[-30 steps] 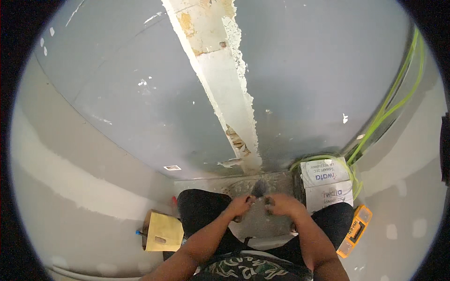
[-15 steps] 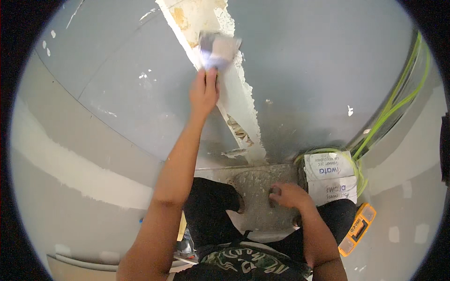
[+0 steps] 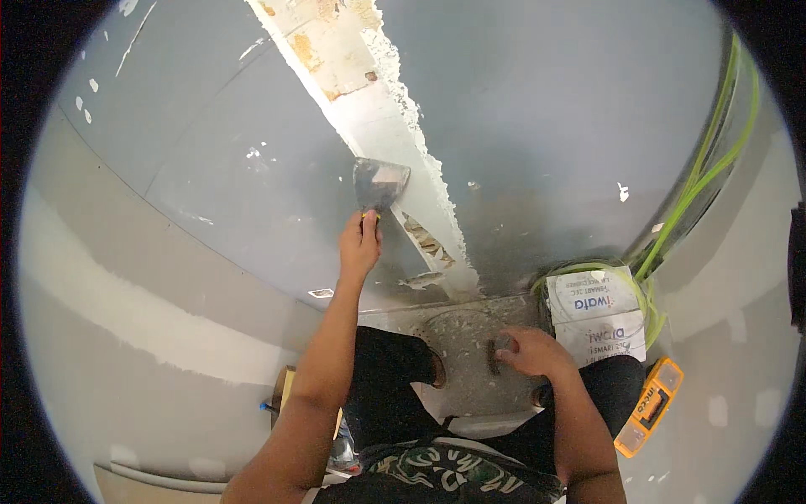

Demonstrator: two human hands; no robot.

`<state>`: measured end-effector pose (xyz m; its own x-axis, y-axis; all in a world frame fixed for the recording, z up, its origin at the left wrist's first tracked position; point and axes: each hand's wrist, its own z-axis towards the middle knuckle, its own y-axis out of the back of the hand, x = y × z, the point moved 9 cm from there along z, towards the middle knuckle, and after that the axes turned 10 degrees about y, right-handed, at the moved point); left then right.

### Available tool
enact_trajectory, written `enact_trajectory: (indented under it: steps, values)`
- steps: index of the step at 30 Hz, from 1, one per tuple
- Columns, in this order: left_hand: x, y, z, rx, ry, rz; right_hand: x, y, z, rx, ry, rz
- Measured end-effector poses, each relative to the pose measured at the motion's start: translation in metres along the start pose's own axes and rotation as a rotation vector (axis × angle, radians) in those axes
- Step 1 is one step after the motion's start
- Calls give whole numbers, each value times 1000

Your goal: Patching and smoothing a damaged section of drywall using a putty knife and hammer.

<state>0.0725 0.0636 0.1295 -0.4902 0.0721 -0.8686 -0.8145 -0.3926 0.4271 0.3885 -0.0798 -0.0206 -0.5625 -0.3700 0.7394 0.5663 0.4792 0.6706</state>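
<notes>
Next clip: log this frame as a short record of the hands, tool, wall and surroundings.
left hand: raised, grips putty knife by its handle
putty knife: blade against the white plaster strip
right hand: low, on a small dark tool, kind unclear
wall: grey, chipped along the strip
floor: debris flakes
nearby: white box, green hose, yellow level

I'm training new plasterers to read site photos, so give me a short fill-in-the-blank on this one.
1. The left hand holds a wide metal putty knife against the ____ strip on the grey wall.
2. The right hand rests low, near the ____ rather than the wall.
3. The flat yellow tool lies by the person's ____ knee.

Missing: white; floor; right
</notes>
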Motion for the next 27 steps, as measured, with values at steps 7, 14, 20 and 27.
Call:
enact_trajectory:
  steps: [7,14,20,27]
  values:
    - [-184,-22,33,20,-317,189,-7,-17,14,89,-8,-52]
    - [-80,-22,6,-176,-632,376,-11,-14,15,37,-18,-16]
    - [-3,-40,-4,63,34,153,-21,-4,2,-42,23,-40]
    - [-102,-3,30,181,-461,656,5,-9,11,139,-94,41]
